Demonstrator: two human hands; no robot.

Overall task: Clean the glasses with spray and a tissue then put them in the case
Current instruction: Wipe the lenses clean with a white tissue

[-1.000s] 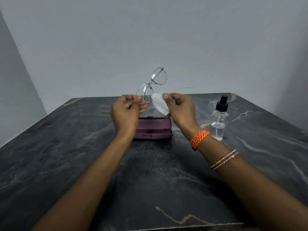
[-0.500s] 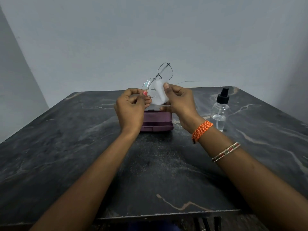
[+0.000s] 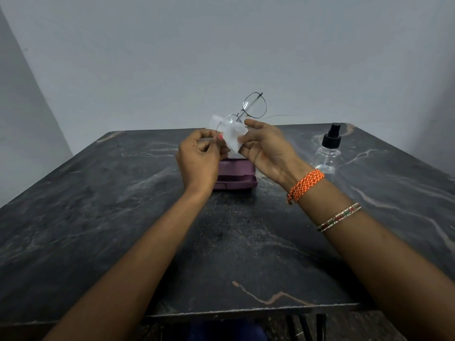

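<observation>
The left hand (image 3: pixel 197 158) pinches the glasses (image 3: pixel 242 114), which tilt up to the right above the case (image 3: pixel 234 177), while the right hand (image 3: pixel 266 146) pinches the tissue (image 3: pixel 232 135) on the lower lens.

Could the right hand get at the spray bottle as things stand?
Probably yes: the spray bottle stands upright with bare table around it, nothing between. But the right hand holds the tissue against the glasses.

Between your fingers (image 3: pixel 248 140) the glasses (image 3: pixel 246 112) show thin dark metal wire rims and clear glossy lenses; the tissue (image 3: pixel 232 139) is soft matt white paper. Below them, the case (image 3: pixel 235 177) looks like smooth maroon plastic, the surface (image 3: pixel 98 205) dark veined stone. Right of them, the spray bottle (image 3: pixel 327 153) is clear plastic, black-capped.
</observation>
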